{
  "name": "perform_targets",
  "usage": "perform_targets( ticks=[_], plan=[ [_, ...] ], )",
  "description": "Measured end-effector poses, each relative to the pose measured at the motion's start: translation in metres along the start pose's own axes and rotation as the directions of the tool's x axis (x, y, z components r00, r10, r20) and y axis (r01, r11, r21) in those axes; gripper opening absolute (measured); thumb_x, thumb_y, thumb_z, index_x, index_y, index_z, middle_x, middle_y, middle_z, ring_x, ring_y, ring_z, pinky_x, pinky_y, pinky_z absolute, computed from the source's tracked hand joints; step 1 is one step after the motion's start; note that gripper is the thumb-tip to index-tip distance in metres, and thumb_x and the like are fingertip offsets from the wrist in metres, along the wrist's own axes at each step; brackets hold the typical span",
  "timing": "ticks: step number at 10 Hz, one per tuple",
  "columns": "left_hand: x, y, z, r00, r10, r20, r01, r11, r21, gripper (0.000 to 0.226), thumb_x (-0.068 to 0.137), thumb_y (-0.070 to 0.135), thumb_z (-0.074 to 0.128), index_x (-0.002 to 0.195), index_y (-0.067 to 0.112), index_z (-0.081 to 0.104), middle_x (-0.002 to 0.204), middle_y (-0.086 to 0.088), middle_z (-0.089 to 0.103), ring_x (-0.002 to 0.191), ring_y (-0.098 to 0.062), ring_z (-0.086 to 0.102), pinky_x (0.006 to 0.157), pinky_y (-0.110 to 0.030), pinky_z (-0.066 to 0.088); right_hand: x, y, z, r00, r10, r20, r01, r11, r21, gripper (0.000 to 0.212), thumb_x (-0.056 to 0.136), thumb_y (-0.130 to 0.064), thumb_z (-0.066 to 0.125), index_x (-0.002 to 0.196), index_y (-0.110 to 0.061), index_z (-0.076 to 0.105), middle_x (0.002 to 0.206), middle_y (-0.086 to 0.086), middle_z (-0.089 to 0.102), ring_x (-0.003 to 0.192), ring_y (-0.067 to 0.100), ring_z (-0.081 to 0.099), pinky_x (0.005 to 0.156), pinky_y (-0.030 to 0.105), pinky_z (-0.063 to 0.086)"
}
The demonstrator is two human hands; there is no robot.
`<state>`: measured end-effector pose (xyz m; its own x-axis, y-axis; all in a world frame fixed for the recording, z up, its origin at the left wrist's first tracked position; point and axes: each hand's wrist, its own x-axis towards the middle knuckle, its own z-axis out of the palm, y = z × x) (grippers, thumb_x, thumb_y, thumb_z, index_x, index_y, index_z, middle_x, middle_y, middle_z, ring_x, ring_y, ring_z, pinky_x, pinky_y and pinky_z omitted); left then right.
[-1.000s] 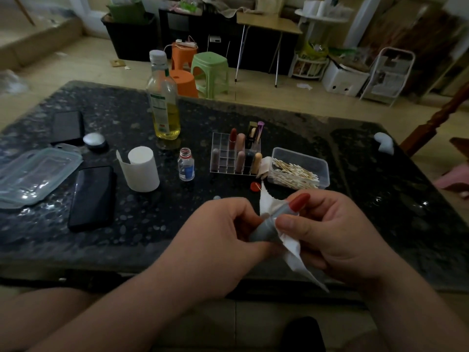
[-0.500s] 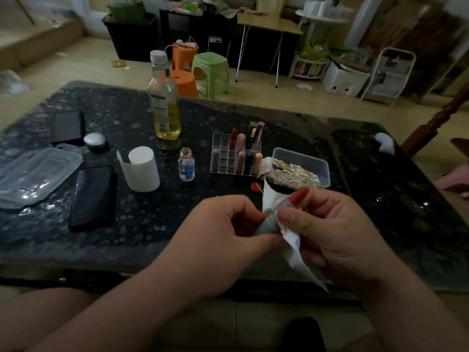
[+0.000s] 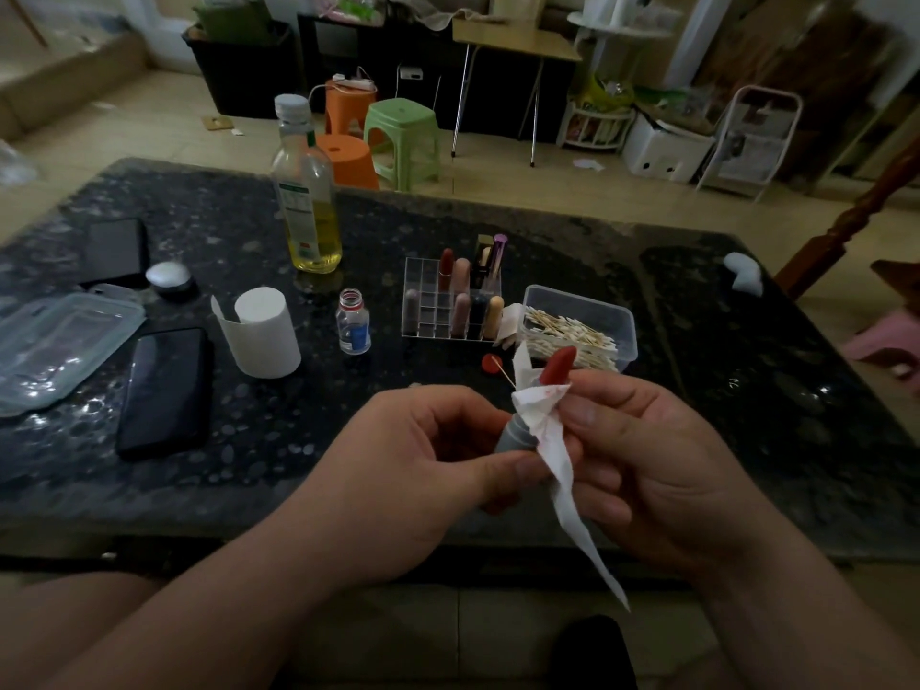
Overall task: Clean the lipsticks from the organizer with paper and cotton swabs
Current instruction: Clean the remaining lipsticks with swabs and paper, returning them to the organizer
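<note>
Head: lipstick [image 3: 517, 437] in paper [image 3: 543, 419]

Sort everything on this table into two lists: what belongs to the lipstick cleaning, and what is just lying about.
Job: lipstick held by left hand; paper pinched round it by right hand; organizer; cotton swabs; paper roll.
Lying about: phone; dark slab; bottle of yellow liquid; small vial; clear pouch; silver disc.
</note>
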<state>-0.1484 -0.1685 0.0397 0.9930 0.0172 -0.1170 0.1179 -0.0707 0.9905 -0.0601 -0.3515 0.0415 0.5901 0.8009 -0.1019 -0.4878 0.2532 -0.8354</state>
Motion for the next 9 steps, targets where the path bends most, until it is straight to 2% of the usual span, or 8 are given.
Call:
perform_targets(
  ticks=[1, 2, 3, 5, 6, 7, 8, 9],
  plan=[
    [-0.001, 0.0, 0.002, 1.0, 0.007, 0.025, -0.006, 0.999, -0.045, 0.018, 0.071, 0.033, 0.077, 0.087, 0.026, 0.08, 0.084, 0.0, 0.079, 0.078, -0.016, 0.076, 0.073, -0.028, 0.062, 0.0, 0.001, 0.003, 0.996, -0.031, -0.082, 0.02, 0.991, -0.131, 0.018, 0.074, -0.016, 0.069, 0.086, -0.004, 0.077, 0.059, 0.008, 0.058, 0.038, 0.005, 0.045, 0.033, 0.015, 0.036],
    [-0.003, 0.0, 0.004, 0.996, 0.043, 0.079, -0.04, 0.999, -0.036, 0.019, 0.08, 0.03, 0.074, 0.097, 0.027, 0.081, 0.088, 0.004, 0.079, 0.079, -0.012, 0.074, 0.073, -0.025, 0.059, -0.001, 0.004, -0.002, 0.991, -0.046, -0.122, 0.021, 0.981, -0.193, 0.023, 0.071, -0.021, 0.08, 0.089, -0.008, 0.079, 0.068, 0.019, 0.057, 0.05, 0.017, 0.055, 0.047, 0.021, 0.045],
    [-0.005, 0.0, 0.005, 0.995, 0.064, 0.077, -0.064, 0.998, -0.008, 0.021, 0.083, 0.027, 0.071, 0.102, 0.03, 0.08, 0.089, 0.008, 0.079, 0.08, -0.007, 0.073, 0.075, -0.021, 0.057, 0.0, 0.008, -0.008, 0.997, -0.001, -0.083, -0.015, 0.982, -0.187, 0.041, 0.07, -0.032, 0.09, 0.101, -0.009, 0.077, 0.094, 0.038, 0.047, 0.075, 0.041, 0.042, 0.068, 0.033, 0.033],
    [-0.004, 0.001, 0.003, 0.996, 0.08, 0.029, -0.082, 0.996, 0.042, 0.023, 0.073, 0.038, 0.076, 0.094, 0.032, 0.078, 0.086, 0.003, 0.078, 0.077, -0.016, 0.075, 0.075, -0.033, 0.062, -0.002, 0.008, -0.011, 0.992, 0.097, 0.085, -0.1, 0.994, 0.036, 0.03, 0.08, -0.029, 0.083, 0.102, -0.009, 0.074, 0.054, 0.004, 0.058, 0.035, 0.009, 0.019, 0.036, 0.017, 0.011],
    [-0.004, 0.002, 0.004, 0.999, 0.036, 0.023, -0.036, 0.999, 0.006, 0.017, 0.068, 0.033, 0.08, 0.084, 0.028, 0.074, 0.082, 0.0, 0.078, 0.074, -0.02, 0.076, 0.071, -0.033, 0.063, -0.001, 0.011, -0.013, 0.991, 0.087, 0.106, -0.09, 0.996, 0.023, 0.027, 0.087, -0.027, 0.077, 0.104, -0.007, 0.072, 0.06, 0.014, 0.058, 0.032, 0.023, 0.034, 0.05, 0.028, -0.003],
    [-0.005, 0.002, 0.004, 0.993, -0.057, 0.102, 0.061, 0.997, -0.038, 0.018, 0.072, 0.031, 0.081, 0.088, 0.026, 0.074, 0.092, -0.003, 0.079, 0.078, -0.027, 0.076, 0.074, -0.041, 0.064, -0.002, 0.012, -0.013, 0.992, 0.085, 0.096, -0.079, 0.995, -0.068, 0.026, 0.089, -0.026, 0.074, 0.107, -0.007, 0.072, 0.095, 0.039, 0.039, 0.07, 0.081, 0.025, 0.063, 0.044, -0.005],
    [-0.006, 0.004, 0.001, 0.956, -0.128, 0.263, 0.174, 0.972, -0.159, 0.011, 0.086, 0.027, 0.077, 0.097, 0.025, 0.078, 0.093, -0.001, 0.077, 0.076, -0.023, 0.072, 0.072, -0.034, 0.06, -0.001, 0.01, -0.013, 0.99, 0.091, 0.108, -0.086, 0.995, -0.055, 0.029, 0.089, -0.025, 0.073, 0.107, -0.003, 0.069, 0.088, 0.058, 0.03, 0.065, 0.079, 0.026, 0.06, 0.042, -0.005],
    [-0.005, 0.006, -0.002, 0.94, -0.126, 0.316, 0.197, 0.959, -0.203, 0.014, 0.093, 0.026, 0.069, 0.1, 0.029, 0.08, 0.092, 0.004, 0.075, 0.081, -0.016, 0.068, 0.073, -0.028, 0.056, 0.0, 0.008, -0.021, 0.986, 0.079, 0.149, -0.09, 0.994, 0.068, 0.026, 0.094, -0.02, 0.067, 0.109, 0.001, 0.065, 0.053, 0.021, 0.052, 0.029, 0.026, 0.023, 0.047, 0.032, 0.007]
  ],
)
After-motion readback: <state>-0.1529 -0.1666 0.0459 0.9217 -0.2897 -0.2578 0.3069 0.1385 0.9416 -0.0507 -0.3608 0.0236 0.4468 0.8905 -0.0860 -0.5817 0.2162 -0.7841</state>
